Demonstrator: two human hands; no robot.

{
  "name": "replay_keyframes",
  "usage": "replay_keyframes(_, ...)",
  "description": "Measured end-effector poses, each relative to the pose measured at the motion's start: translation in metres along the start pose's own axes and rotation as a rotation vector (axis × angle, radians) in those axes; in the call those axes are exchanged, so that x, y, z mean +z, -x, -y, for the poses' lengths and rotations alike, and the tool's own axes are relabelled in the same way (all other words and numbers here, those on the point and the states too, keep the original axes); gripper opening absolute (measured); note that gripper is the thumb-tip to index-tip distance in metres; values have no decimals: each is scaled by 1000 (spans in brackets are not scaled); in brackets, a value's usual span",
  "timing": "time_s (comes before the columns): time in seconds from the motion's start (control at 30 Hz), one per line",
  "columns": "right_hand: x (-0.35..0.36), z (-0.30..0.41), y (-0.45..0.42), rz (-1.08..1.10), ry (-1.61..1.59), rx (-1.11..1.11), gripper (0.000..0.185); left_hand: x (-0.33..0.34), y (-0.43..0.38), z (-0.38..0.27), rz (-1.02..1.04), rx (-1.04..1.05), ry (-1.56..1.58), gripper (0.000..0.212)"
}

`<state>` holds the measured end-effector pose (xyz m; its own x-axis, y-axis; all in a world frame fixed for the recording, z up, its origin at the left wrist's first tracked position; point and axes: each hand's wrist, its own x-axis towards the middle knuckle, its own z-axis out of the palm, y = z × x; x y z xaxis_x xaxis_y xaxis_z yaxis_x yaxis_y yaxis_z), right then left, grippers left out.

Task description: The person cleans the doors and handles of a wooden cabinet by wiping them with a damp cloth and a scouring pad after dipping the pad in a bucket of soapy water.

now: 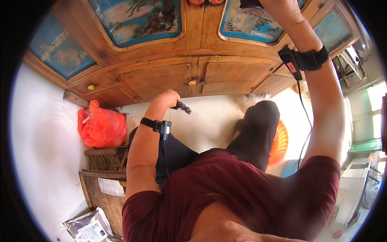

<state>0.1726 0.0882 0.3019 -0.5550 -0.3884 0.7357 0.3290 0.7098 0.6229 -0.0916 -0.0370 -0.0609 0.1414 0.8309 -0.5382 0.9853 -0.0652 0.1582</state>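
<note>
My left hand [169,98] is low in front of the cabinet's lower doors, its fingers closed around a dark grey, rough-textured scrubbing cloth [182,107]. One end of that cloth sticks out to the right, above the pale floor. Raised at the top edge of the picture, my right hand [282,10] is partly cut off. From under it a dark cloth [250,3] shows against the right painted glass panel [252,25]; the fingertips are out of view. Before me stands a wooden cabinet [154,53] with painted panels above and plain doors below.
A red plastic bag [104,125] sits at the left by the white wall [39,121]. Below it are a wooden chair [102,187] and a silver packet [90,227] bearing writing. An orange basket [279,142] is beside my right leg. A clear plastic bag [257,97] lies near the cabinet's foot.
</note>
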Motion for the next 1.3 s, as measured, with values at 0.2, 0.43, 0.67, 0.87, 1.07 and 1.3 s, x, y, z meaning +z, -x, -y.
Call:
replay_keyframes(0.2, 23, 38, 13, 288, -120, -141, 55, 1, -2, -7, 3, 20, 27, 40)
replay_keyframes(0.43, 45, 76, 23, 268, -134, 198, 55, 33, -7, 18, -91, 70, 48, 34)
replay_keyframes(0.67, 84, 110, 32, -137, 17, 662, 50, 54, -23, 38, -136, 116, 65, 29)
replay_keyframes(0.87, 125, 148, 48, -367, 131, 978, 48, 43, -7, 32, -184, 245, 63, 26)
replay_keyframes(1.07, 121, 227, 97, -107, -109, 827, 60, 39, -9, 30, -140, 107, 141, 25)
replay_keyframes(1.3, 94, 224, 58, -106, -287, 768, 61, 40, -22, 29, -278, 365, 142, 27)
